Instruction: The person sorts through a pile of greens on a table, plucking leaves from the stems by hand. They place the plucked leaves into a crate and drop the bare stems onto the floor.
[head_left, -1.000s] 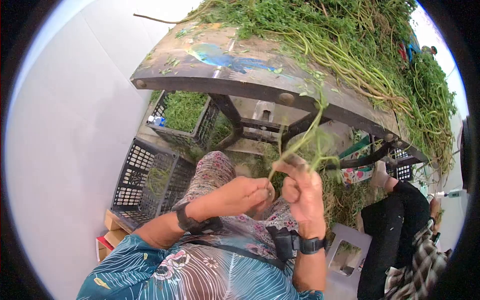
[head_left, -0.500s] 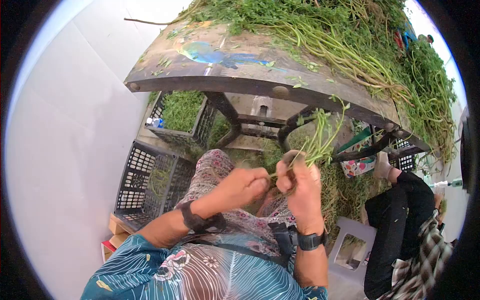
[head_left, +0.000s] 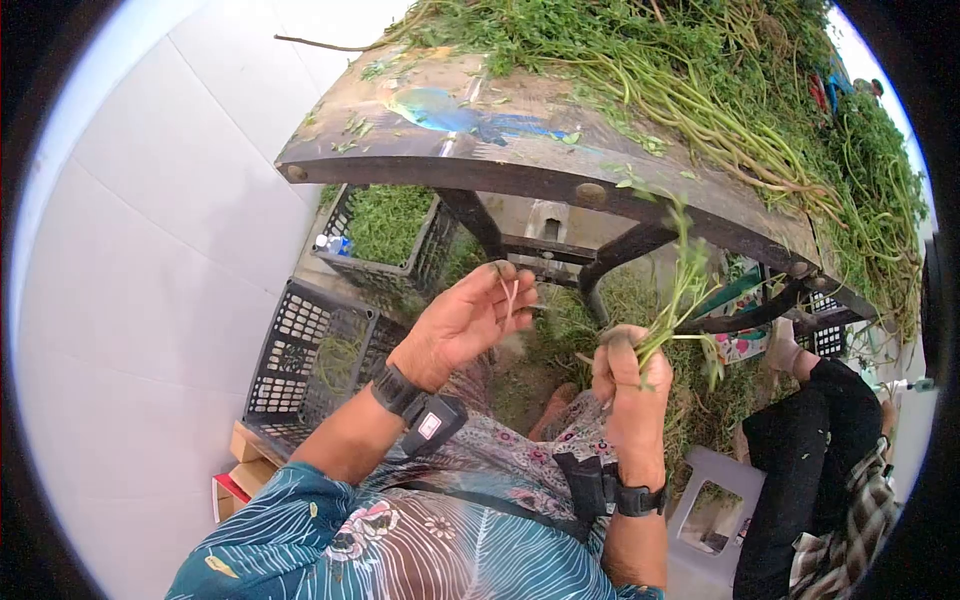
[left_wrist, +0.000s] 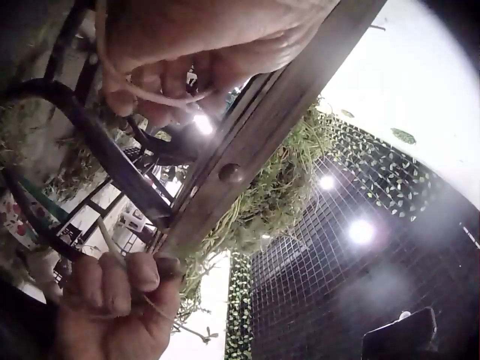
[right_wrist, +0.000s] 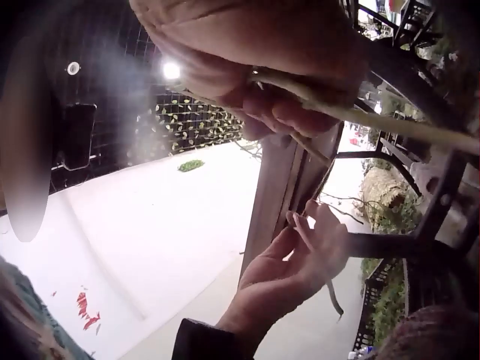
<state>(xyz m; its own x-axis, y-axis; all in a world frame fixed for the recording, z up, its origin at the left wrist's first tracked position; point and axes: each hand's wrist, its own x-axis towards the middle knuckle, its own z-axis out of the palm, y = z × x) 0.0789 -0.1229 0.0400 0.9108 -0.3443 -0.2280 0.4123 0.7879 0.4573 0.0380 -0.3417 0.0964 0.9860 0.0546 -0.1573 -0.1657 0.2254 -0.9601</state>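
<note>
Head view: pale stem piece (head_left: 511, 293) pinched in fingertips of left hand (head_left: 468, 318), leafy sprigs (head_left: 683, 300) clamped in curled fingers of right hand (head_left: 634, 372), both in front of near edge of table (head_left: 450, 172). Left-wrist view: stem piece curving across left fingers. Right-wrist view: stem piece between left thumb and fingers.

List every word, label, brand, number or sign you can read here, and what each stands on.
No text can be read.
White label on the left wrist's black device: too small to read.
Blue-and-white bottle: any print is too small.
Red marks on white surface, right wrist view: too blurred to read.
</note>
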